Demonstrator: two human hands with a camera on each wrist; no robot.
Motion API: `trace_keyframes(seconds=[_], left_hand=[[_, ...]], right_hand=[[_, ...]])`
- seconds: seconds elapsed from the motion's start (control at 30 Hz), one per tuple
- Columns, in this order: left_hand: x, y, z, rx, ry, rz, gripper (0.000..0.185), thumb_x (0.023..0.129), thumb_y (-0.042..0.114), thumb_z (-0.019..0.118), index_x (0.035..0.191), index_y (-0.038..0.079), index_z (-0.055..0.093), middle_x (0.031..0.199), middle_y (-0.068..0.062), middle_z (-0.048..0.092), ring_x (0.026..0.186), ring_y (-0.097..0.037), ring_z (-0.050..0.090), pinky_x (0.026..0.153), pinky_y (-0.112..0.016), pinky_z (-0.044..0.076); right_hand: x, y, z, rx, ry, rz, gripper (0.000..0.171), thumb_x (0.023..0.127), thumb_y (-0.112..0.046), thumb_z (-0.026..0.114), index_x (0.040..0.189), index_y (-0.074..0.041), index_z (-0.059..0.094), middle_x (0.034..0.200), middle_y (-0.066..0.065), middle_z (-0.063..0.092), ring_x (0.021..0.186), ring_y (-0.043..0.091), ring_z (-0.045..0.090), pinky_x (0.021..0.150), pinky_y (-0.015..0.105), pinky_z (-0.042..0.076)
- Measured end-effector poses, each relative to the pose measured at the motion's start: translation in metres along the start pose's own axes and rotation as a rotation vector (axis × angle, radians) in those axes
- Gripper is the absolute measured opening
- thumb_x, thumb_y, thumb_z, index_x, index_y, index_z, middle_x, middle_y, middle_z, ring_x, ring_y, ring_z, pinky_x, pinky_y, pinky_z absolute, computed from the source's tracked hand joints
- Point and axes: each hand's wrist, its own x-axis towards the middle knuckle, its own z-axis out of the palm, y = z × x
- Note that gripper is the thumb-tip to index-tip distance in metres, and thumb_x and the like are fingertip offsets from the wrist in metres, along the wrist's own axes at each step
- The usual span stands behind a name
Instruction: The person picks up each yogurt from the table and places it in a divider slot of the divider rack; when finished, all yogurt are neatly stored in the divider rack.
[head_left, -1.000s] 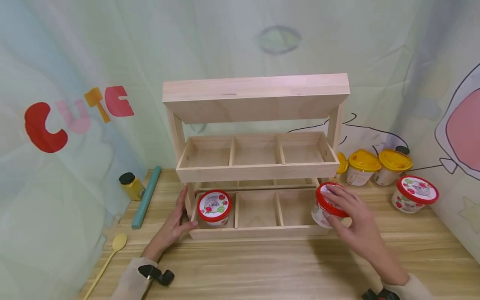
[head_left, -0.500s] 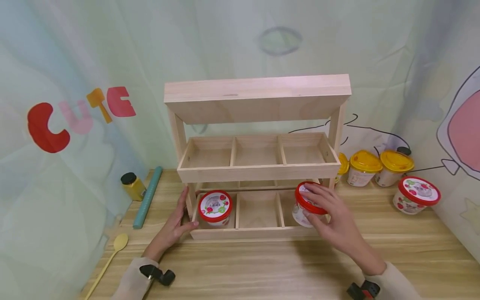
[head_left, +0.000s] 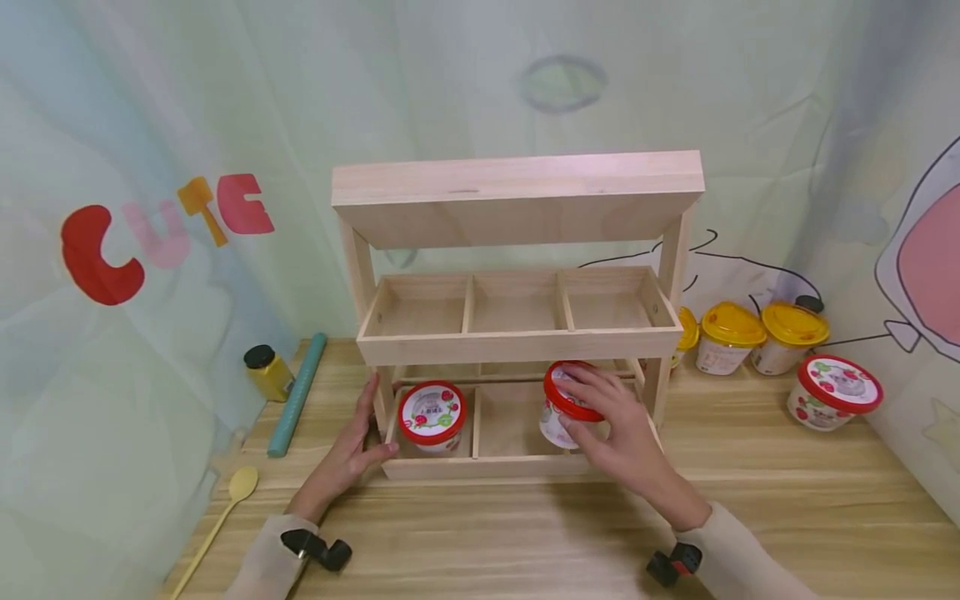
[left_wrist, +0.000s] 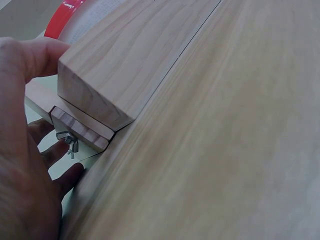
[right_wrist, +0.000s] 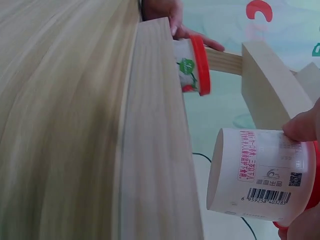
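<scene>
Right hand [head_left: 626,429] grips the red-lidded cup [head_left: 564,406] at centre frame; left hand [head_left: 352,446] lies flat against the wooden rack [head_left: 517,342]. Right wrist view shows the cup's barcode.

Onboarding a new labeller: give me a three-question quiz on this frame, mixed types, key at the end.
1. True or false: the right hand holds a red-lidded white paper cup clear of the wooden three-tier rack's bottom tray.
2. Which bottom compartment already holds a second red-lidded cup? A left, B middle, C right.
3. Fill in: the left hand rests on the rack's ____ front corner.

Key: 1 true; 2 A; 3 left.
</scene>
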Motion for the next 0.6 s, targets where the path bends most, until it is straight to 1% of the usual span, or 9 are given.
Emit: trace_keyframes(seconds=[0.13, 0.3, 0.37, 0.4, 0.53, 0.6], left_hand=[[0.000, -0.001, 0.000, 0.011, 0.000, 0.002, 0.112, 0.092, 0.003, 0.073, 0.174, 0.017, -0.003, 0.171, -0.036, 0.030, 0.153, 0.014, 0.022, 0.114, -0.090, 0.012], [0.000, 0.000, 0.000, 0.011, -0.003, -0.012, 0.112, 0.093, 0.006, 0.073, 0.174, 0.019, -0.003, 0.173, -0.034, 0.029, 0.162, -0.007, 0.024, 0.115, -0.090, 0.011], [0.000, 0.000, -0.001, 0.006, -0.004, -0.012, 0.112, 0.093, 0.005, 0.073, 0.174, 0.019, -0.003, 0.173, -0.034, 0.028, 0.162, -0.009, 0.024, 0.115, -0.090, 0.010], [0.000, 0.000, -0.001, 0.003, -0.004, -0.010, 0.112, 0.093, 0.005, 0.072, 0.174, 0.019, -0.003, 0.172, -0.034, 0.028, 0.162, -0.007, 0.023, 0.115, -0.090, 0.010], [0.001, 0.000, -0.001, -0.009, -0.006, 0.005, 0.113, 0.092, 0.002, 0.073, 0.174, 0.017, -0.003, 0.171, -0.036, 0.029, 0.155, 0.012, 0.021, 0.115, -0.090, 0.009], [0.001, 0.000, 0.000, -0.013, -0.005, 0.010, 0.113, 0.091, 0.002, 0.073, 0.173, 0.016, -0.003, 0.171, -0.037, 0.029, 0.153, 0.017, 0.020, 0.115, -0.090, 0.009]], right_hand=[[0.003, 0.002, 0.018, 0.008, 0.028, -0.053, 0.052, 0.085, -0.007, 0.082, 0.135, -0.015, 0.075, 0.143, 0.012, 0.072, 0.135, 0.035, 0.061, 0.096, 0.049, 0.062], [0.009, 0.001, 0.032, 0.014, 0.039, -0.090, 0.052, 0.085, -0.007, 0.082, 0.136, -0.014, 0.075, 0.142, 0.013, 0.072, 0.134, 0.036, 0.062, 0.095, 0.051, 0.063], [0.011, 0.001, 0.036, 0.020, 0.037, -0.085, 0.051, 0.086, -0.007, 0.081, 0.136, -0.014, 0.074, 0.143, 0.012, 0.071, 0.136, 0.035, 0.061, 0.097, 0.052, 0.061], [0.012, 0.001, 0.037, 0.019, 0.039, -0.086, 0.051, 0.086, -0.007, 0.081, 0.136, -0.014, 0.075, 0.143, 0.012, 0.071, 0.136, 0.036, 0.061, 0.099, 0.053, 0.060], [0.014, 0.003, 0.045, 0.027, 0.035, -0.084, 0.049, 0.087, -0.008, 0.081, 0.135, -0.013, 0.075, 0.143, 0.012, 0.072, 0.137, 0.036, 0.062, 0.105, 0.056, 0.054], [0.016, 0.006, 0.049, 0.016, 0.031, -0.101, 0.048, 0.086, -0.008, 0.082, 0.134, -0.013, 0.076, 0.143, 0.012, 0.072, 0.136, 0.037, 0.062, 0.106, 0.057, 0.053]])
